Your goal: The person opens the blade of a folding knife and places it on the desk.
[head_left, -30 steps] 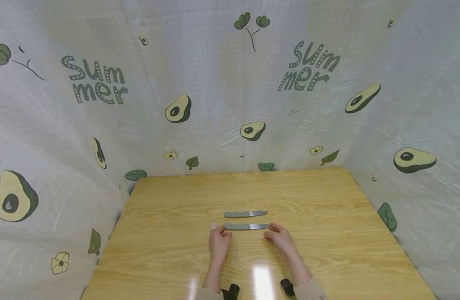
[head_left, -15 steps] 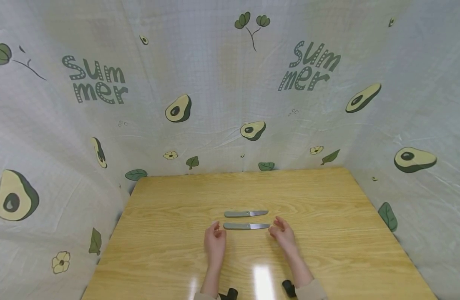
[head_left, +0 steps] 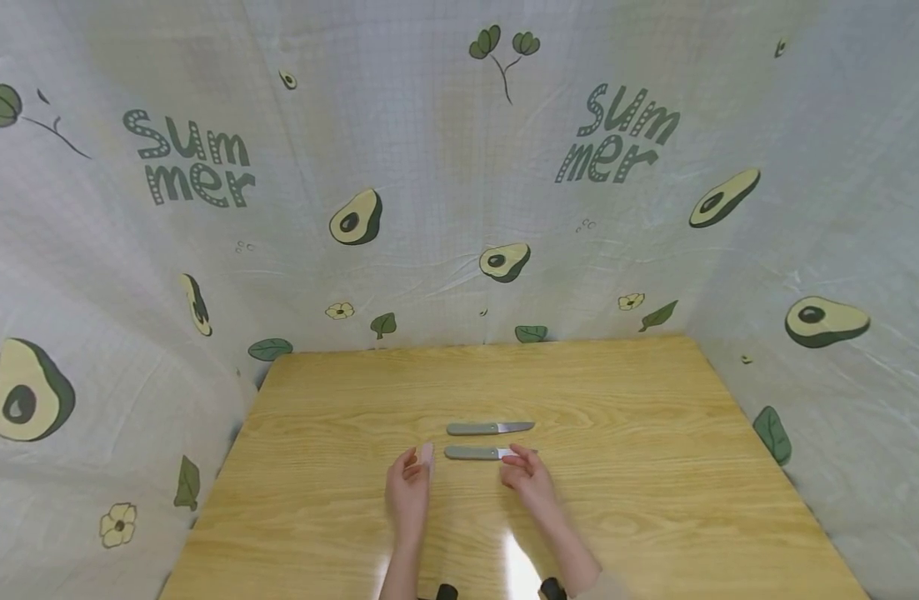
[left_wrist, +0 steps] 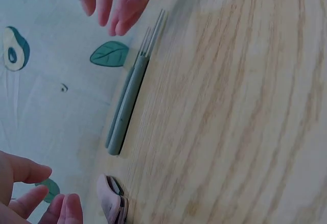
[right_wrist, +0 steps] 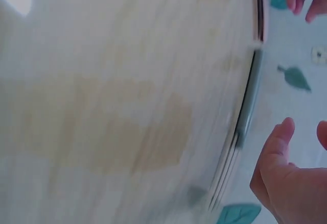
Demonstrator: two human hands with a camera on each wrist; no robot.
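Two small knives with grey-green handles lie parallel on the table, blades to the right: a far knife (head_left: 471, 429) and a near knife (head_left: 470, 453). My right hand (head_left: 531, 483) hovers over the near knife's blade, hiding part of it; its fingers are loosely bent and hold nothing. Left of the handles lies a slim pale pink object (head_left: 427, 455) with a dark slot along it, its kind unclear; the left wrist view shows one end of this pink object (left_wrist: 110, 198). Beside it is my left hand (head_left: 408, 492), fingers relaxed and apart from it.
The wood-grain table (head_left: 339, 392) is enclosed at the back and sides by a pale cloth (head_left: 422, 125) printed with avocados, leaves and lettering. Glare (head_left: 521, 562) shines on the table's front part.
My left hand has drawn away leftward from the near knife's handle, uncovering more of the pink object. My right hand left the blade tip, moved slightly right, then came left over the blade.
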